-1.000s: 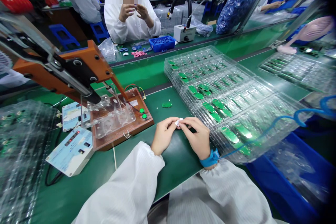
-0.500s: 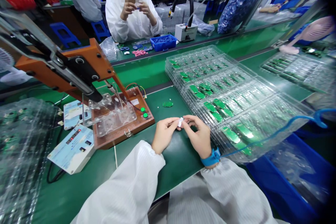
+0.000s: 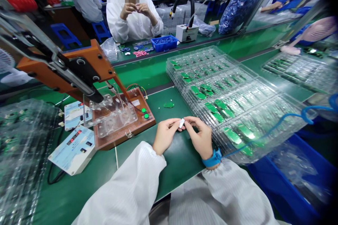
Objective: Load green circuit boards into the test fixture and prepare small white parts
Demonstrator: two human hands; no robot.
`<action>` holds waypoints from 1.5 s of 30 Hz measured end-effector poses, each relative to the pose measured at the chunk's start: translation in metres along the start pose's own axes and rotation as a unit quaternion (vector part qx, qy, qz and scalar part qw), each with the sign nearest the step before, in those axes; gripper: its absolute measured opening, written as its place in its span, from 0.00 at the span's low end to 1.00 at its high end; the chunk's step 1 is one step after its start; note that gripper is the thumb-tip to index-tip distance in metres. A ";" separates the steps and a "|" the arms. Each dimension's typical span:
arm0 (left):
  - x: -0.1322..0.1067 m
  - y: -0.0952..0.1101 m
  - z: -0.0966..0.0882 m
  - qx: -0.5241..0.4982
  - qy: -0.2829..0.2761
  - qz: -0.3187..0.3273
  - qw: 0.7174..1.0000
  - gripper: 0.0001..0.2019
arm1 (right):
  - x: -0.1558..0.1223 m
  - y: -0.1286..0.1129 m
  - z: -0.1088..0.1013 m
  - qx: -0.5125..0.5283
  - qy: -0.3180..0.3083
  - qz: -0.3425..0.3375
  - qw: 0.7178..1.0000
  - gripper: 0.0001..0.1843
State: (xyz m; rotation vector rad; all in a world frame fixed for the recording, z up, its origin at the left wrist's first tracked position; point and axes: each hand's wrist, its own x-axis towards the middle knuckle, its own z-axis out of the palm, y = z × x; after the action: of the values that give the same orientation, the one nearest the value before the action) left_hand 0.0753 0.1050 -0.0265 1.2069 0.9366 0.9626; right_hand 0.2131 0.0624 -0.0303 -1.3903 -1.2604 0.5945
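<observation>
A small white piece [image 3: 181, 123], too small to name surely, is pinched between my two hands over the green mat. My left hand [image 3: 166, 134] grips it from the left with thumb and fingertips. On the other side my right hand [image 3: 198, 135] has thumb and fingers closed at the piece's right edge; a blue wrist strap [image 3: 212, 159] circles that wrist. Just beyond my hands lies a green circuit board [image 3: 169, 105] with tiny white bits near it. To the left stands a test fixture [image 3: 124, 119] with a brown base, clear plates and green buttons.
Stacked clear trays [image 3: 237, 88] of green boards stand to the right, above a blue bin [image 3: 287, 182]. Blue-white meter boxes [image 3: 72, 149] and more trays [image 3: 21, 154] sit left. Across the bench a co-worker [image 3: 132, 17] works behind a blue basket [image 3: 164, 44]. A coiled blue cord [image 3: 285, 117] crosses the right trays.
The white piece has turned slightly between my fingertips, showing more of its flat face. My hands stay almost in place. The blue cord at the right has swung, and the co-worker's hands shifted slightly.
</observation>
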 end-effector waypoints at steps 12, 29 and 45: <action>-0.003 -0.004 -0.001 0.135 0.013 0.058 0.989 0.20 | 0.003 0.008 0.004 0.051 -0.071 0.006 0.996 0.18; -0.009 0.004 -0.003 0.377 0.061 0.094 0.919 0.13 | 0.008 0.035 0.009 0.081 -0.062 0.058 0.993 0.26; -0.006 0.005 -0.005 0.441 0.066 0.125 0.886 0.11 | 0.008 0.030 0.017 -0.009 -0.042 -0.066 0.997 0.17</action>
State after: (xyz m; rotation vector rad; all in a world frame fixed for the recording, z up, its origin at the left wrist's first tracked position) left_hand 0.0687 0.1018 -0.0216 2.0870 1.4263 0.8301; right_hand 0.2110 0.0814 -0.0602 -1.2976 -1.4165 0.5574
